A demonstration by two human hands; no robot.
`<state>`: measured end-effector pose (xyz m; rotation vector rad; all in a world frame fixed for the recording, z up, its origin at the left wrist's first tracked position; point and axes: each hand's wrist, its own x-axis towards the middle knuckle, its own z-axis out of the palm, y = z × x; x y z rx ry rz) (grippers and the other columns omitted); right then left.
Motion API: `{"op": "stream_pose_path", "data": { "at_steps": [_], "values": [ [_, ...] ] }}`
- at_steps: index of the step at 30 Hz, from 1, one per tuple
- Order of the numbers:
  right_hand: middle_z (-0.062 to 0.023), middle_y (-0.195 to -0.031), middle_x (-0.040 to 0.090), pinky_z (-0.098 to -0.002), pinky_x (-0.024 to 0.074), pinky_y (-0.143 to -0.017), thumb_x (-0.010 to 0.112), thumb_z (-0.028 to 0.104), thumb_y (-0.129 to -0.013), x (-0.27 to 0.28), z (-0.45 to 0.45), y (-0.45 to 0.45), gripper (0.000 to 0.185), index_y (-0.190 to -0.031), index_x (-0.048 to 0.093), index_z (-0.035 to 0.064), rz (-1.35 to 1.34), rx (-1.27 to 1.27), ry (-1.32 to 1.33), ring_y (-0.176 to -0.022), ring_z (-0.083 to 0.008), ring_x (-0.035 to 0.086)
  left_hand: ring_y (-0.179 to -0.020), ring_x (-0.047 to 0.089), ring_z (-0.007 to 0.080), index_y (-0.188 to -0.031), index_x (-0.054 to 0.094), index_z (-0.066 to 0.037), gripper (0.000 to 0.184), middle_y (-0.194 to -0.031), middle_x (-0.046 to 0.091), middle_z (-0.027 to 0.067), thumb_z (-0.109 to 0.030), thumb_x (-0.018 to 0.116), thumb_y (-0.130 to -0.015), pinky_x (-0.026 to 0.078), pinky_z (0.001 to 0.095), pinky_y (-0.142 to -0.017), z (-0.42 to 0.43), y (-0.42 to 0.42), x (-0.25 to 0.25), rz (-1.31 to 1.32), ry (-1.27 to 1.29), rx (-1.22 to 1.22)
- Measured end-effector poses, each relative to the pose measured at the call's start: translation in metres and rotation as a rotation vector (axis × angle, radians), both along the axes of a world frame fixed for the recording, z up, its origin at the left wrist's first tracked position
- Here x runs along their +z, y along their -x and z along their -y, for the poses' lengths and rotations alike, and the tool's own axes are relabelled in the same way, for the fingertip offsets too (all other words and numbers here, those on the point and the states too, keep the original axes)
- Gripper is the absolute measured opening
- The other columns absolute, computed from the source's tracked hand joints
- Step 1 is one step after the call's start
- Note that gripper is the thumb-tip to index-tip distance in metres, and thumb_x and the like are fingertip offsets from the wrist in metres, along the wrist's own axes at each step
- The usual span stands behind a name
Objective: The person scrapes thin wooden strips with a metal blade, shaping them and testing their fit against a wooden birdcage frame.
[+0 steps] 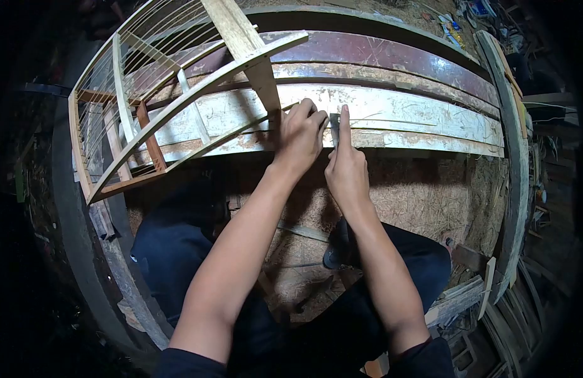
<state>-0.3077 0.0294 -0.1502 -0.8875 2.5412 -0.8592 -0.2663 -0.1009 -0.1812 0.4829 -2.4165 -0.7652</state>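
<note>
My left hand (pixel 299 135) is closed at the right lower corner of a wooden frame strung with thin wires or rods (pixel 197 107); its fingers curl over something I cannot make out. Just right of it, my right hand (pixel 348 170) grips a narrow dark blade-like tool (pixel 334 126), with the index finger stretched out beside it. Both hands rest over the pale, worn plank (pixel 405 107) of the bench. A thin strip (pixel 398 123) lies on the plank to the right. The wired frame leans over the bench's left side.
A reddish-brown board (pixel 392 53) runs behind the pale plank. An upright beam (pixel 515 164) bounds the bench at the right. Wood scraps (pixel 455 299) lie at the lower right, and shavings cover the floor (pixel 417 195) between my legs and the bench.
</note>
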Motion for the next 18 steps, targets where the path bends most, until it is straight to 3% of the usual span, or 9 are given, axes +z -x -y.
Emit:
{"op": "stream_pose_path", "data": {
  "at_steps": [4,7,9,13,16,18],
  "values": [
    [-0.0297,-0.073,0.066,-0.0597,0.0482,-0.066,0.052,-0.008,-0.089,0.002,0.0,-0.001,0.093,-0.167,0.007,0.0145,-0.024,0.013,-0.021,-0.07,-0.0495,0.068,-0.085,0.063,0.0325,-0.092,0.074,-0.005,0.007,-0.087,0.06,0.0119,-0.01,0.075,-0.087,0.047,0.0446,-0.075,0.0,0.0,0.0,0.009,-0.009,-0.001],
    [-0.0291,-0.072,0.065,-0.0594,0.0505,-0.067,0.055,-0.011,-0.083,0.009,0.003,-0.002,0.101,-0.167,0.005,0.0135,-0.03,0.028,-0.117,-0.07,-0.0492,0.068,-0.088,0.063,0.0315,-0.094,0.075,-0.006,0.007,-0.091,0.063,0.0107,-0.008,0.075,-0.086,0.049,0.0444,-0.078,-0.002,-0.004,0.001,0.07,0.101,0.007],
    [-0.0303,-0.079,0.069,-0.0601,0.0563,-0.07,0.057,-0.01,-0.084,0.013,0.005,-0.003,0.103,-0.167,0.002,0.0129,-0.03,0.066,-0.224,-0.078,-0.0495,0.072,-0.093,0.062,0.0302,-0.096,0.076,-0.008,0.013,-0.095,0.067,0.0079,-0.007,0.076,-0.083,0.051,0.044,-0.083,-0.005,-0.007,0.001,0.027,0.266,0.057],
    [-0.03,-0.078,0.069,-0.0594,0.057,-0.069,0.056,-0.009,-0.085,0.01,0.004,-0.004,0.101,-0.167,0.001,0.0117,-0.047,0.081,-0.22,-0.076,-0.0489,0.072,-0.099,0.06,0.0308,-0.098,0.076,-0.008,0.018,-0.097,0.068,0.0073,-0.005,0.076,-0.08,0.052,0.0438,-0.087,0.001,-0.01,-0.015,0.011,0.128,0.024],
    [-0.0297,-0.077,0.069,-0.0589,0.0571,-0.069,0.055,-0.008,-0.086,0.008,0.005,-0.004,0.099,-0.167,0.001,0.0102,-0.098,0.095,-0.21,-0.075,-0.0488,0.072,-0.109,0.058,0.0314,-0.104,0.075,-0.005,0.024,-0.107,0.068,0.0091,-0.007,0.075,-0.08,0.051,0.044,-0.091,0.005,-0.011,-0.022,-0.03,0.037,-0.104],
    [-0.0297,-0.077,0.069,-0.0585,0.0568,-0.068,0.055,-0.005,-0.088,0.009,0.006,-0.004,0.096,-0.167,0.001,0.0098,-0.113,0.109,-0.238,-0.076,-0.0488,0.072,-0.125,0.054,0.0318,-0.124,0.069,0.0,0.04,-0.131,0.062,0.0126,-0.011,0.068,-0.086,0.045,0.0465,-0.105,-0.007,-0.021,-0.023,0.074,0.344,-0.093]
  ]
}}
